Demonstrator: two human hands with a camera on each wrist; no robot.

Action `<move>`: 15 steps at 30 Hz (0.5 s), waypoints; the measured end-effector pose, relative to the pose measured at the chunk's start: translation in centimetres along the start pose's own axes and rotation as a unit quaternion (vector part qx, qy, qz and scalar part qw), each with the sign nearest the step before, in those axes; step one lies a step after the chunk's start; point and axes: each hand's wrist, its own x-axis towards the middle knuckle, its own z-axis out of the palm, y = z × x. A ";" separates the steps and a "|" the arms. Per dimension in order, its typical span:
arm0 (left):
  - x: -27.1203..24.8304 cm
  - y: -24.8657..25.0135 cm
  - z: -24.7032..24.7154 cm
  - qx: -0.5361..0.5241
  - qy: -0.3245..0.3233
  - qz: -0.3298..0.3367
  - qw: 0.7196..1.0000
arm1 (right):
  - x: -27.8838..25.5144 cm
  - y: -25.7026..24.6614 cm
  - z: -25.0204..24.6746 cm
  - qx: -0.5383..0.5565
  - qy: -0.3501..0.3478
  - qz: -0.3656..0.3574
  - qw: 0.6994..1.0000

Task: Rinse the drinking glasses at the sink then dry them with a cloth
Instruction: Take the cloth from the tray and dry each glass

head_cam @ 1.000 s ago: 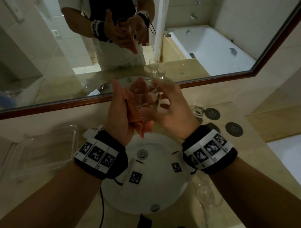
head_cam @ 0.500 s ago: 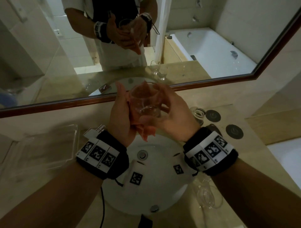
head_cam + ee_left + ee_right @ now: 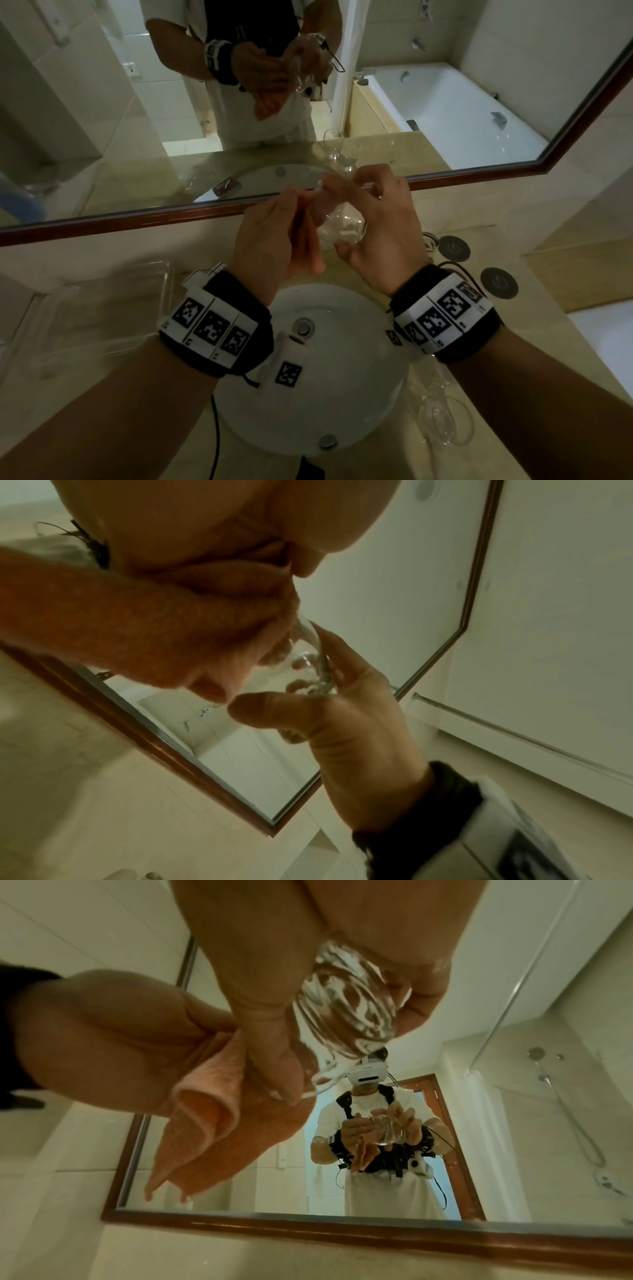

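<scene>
orange terry cloth [image 3: 219, 1123] bunched in the left hand [image 3: 274, 236], which clenches it and presses it against the side of the clear drinking glass [image 3: 342, 229]. right hand [image 3: 380, 229] grasps that glass, thumb on one side, fingers on the other, held up over the round white sink [image 3: 308, 394] and in front of the wood-framed mirror [image 3: 479, 178].

glass lies tipped, long axis roughly crosswise between the hands, mouth toward the left hand and cloth, base toward the right palm. judgement: wiping goes on by pushing cloth in from the left while the right hand turns the glass.

head view: cloth almost hidden behind the left hand. right wrist view shows it hanging in folds below the fingers, with streaks on the glass wall. left wrist view shows cloth meeting the rim.

more clear glasses [image 3: 442, 421] stand on the beige counter [image 3: 565, 377] right of the sink.
</scene>
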 end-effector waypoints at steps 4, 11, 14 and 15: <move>-0.4 0.3 0.5 0.100 -0.055 0.044 0.993 | -0.1 -0.1 0.8 -0.021 -0.009 -0.039 0.999; -0.1 -0.4 -1.0 0.104 -0.116 0.046 0.987 | 0.2 -0.7 -0.6 0.162 -0.124 0.049 0.978; 0.0 -0.9 -1.6 0.107 -0.104 0.052 0.987 | 1.0 -0.8 -1.8 0.245 -0.203 0.226 0.921; 0.0 -1.0 -1.6 0.105 -0.100 0.052 0.988 | 1.1 -0.8 -1.9 0.264 -0.237 0.268 0.896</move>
